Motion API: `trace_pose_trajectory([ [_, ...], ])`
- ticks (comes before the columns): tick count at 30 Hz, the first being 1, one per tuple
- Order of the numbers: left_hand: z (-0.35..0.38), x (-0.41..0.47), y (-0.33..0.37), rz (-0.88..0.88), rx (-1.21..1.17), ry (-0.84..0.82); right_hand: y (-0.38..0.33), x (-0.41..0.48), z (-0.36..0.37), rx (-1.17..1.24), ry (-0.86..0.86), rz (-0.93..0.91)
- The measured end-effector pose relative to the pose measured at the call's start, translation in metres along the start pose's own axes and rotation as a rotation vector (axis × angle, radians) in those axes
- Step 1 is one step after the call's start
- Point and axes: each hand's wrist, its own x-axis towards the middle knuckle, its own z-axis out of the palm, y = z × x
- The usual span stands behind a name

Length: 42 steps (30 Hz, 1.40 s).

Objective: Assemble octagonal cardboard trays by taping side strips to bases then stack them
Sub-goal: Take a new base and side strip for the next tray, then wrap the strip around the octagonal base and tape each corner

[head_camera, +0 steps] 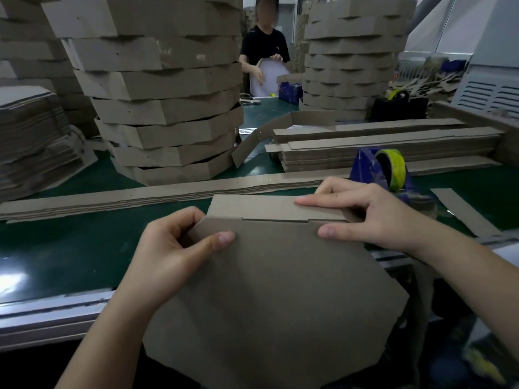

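An octagonal brown cardboard base lies tilted over the near edge of the green table, in front of me. A side strip stands against its far edge, folded up. My left hand grips the base's far left corner, thumb on top and fingers curled behind. My right hand pinches the far right corner: the thumb presses on the base while the index finger lies along the strip. A blue tape dispenser with a yellow-green roll stands just behind my right hand.
A tall stack of finished trays rises at the back left, another at the back right. Flat strips lie in piles and in a long row. Flat bases sit far left. A person works opposite.
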Motion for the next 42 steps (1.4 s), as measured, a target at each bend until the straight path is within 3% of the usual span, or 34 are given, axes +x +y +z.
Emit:
trace_pose_trajectory([
  [3,0.001,0.002,-0.002,0.033,-0.007,0.036,0.0,0.001,0.0,-0.027,-0.004,0.007],
  [5,0.001,0.003,0.002,0.193,0.158,0.03,0.0,0.0,0.0,-0.028,-0.007,0.011],
  [7,-0.001,0.008,0.014,0.396,0.408,-0.061,-0.001,0.0,0.0,-0.027,-0.016,0.009],
  [10,0.002,0.024,0.035,0.506,0.627,-0.286,-0.001,0.0,0.0,-0.025,-0.022,0.004],
  [14,0.015,0.044,0.051,0.404,0.69,-0.506,-0.001,0.0,0.0,-0.001,-0.022,-0.006],
  [19,0.025,0.048,0.044,0.43,0.715,-0.514,0.002,-0.005,0.004,0.027,0.026,0.037],
  [22,0.023,0.047,0.041,0.439,0.701,-0.518,0.004,-0.009,0.004,-0.089,0.017,0.025],
  [24,0.021,0.046,0.041,0.433,0.689,-0.521,0.006,-0.012,-0.001,-0.153,0.152,-0.016],
  [26,0.02,0.048,0.04,0.414,0.689,-0.519,0.013,-0.014,-0.01,-0.201,0.408,-0.028],
  [28,0.02,0.047,0.041,0.403,0.694,-0.513,0.027,-0.018,-0.026,-0.347,0.701,0.069],
  [30,0.023,0.045,0.042,0.397,0.693,-0.504,0.041,-0.025,-0.046,-0.506,0.871,0.334],
  [32,0.026,0.043,0.042,0.394,0.692,-0.484,0.054,-0.031,-0.062,-0.554,0.813,0.663],
  [34,0.028,0.042,0.04,0.398,0.68,-0.467,0.063,-0.035,-0.069,-0.441,0.715,0.843],
  [42,0.029,0.04,0.039,0.393,0.672,-0.439,0.054,-0.026,-0.074,-0.067,0.76,0.96],
])
